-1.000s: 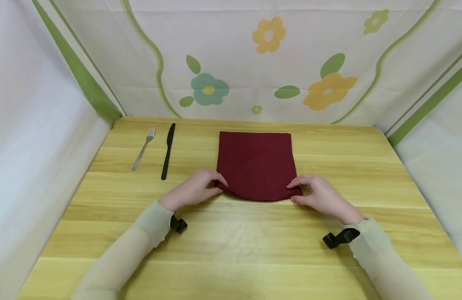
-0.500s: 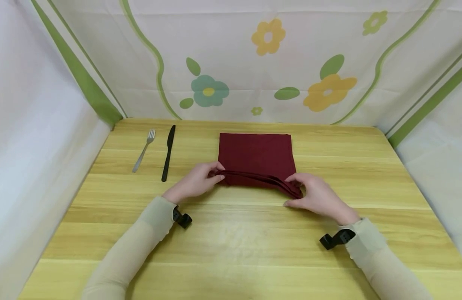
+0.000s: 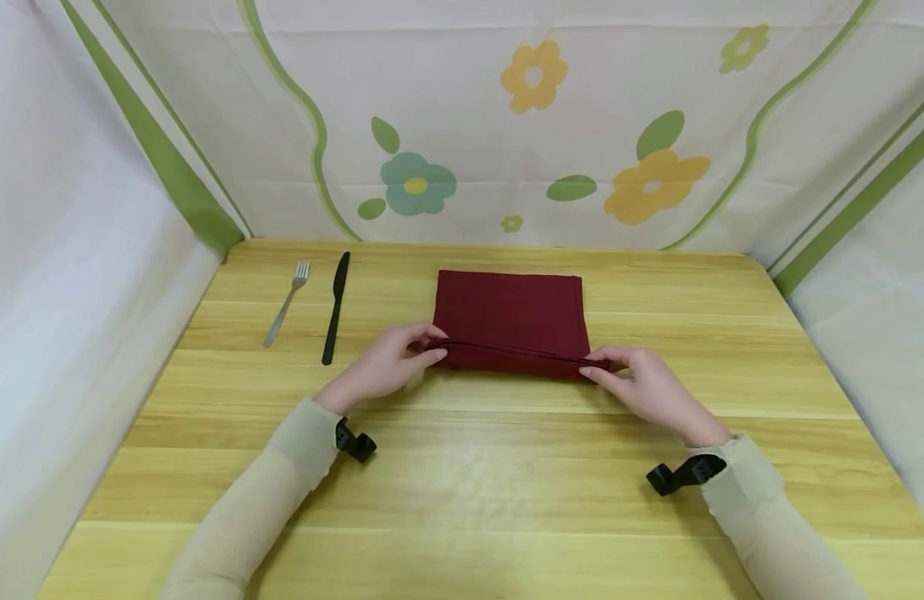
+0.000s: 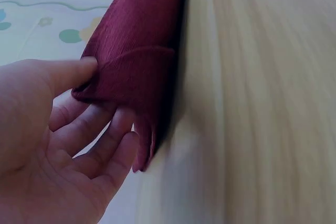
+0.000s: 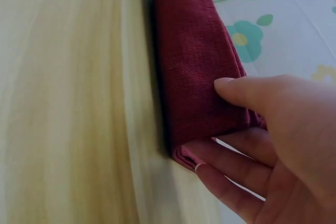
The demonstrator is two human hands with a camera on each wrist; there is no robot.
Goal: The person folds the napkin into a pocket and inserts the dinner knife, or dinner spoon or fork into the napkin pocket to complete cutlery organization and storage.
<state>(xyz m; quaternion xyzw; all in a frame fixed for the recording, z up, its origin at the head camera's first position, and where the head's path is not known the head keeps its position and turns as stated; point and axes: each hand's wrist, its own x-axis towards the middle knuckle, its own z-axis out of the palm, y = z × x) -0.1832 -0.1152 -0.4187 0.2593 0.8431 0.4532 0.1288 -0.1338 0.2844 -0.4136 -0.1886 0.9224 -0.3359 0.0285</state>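
Observation:
A dark red cloth napkin (image 3: 510, 308) lies at the middle of the table, its near edge lifted and folded back toward the far side. My left hand (image 3: 390, 360) pinches the left end of that raised edge. On the other end my right hand (image 3: 645, 383) pinches the right corner between thumb and fingers. Up close in the left wrist view, the thumb presses the napkin (image 4: 139, 35) from one side with fingers behind it. The right wrist view shows the layered napkin (image 5: 194, 51) held the same way, its stacked layers visible at the end.
To the left on the wooden table (image 3: 462, 500) lie a silver fork (image 3: 287, 304) and a black knife (image 3: 337, 308), side by side. A white curtain (image 3: 476, 117) printed with flowers hangs behind the table, and white cloth covers both sides.
The napkin's near edge has come up off the table and back, making the visible top shorter. The left end rose first; the right hand then lifted its corner level with it.

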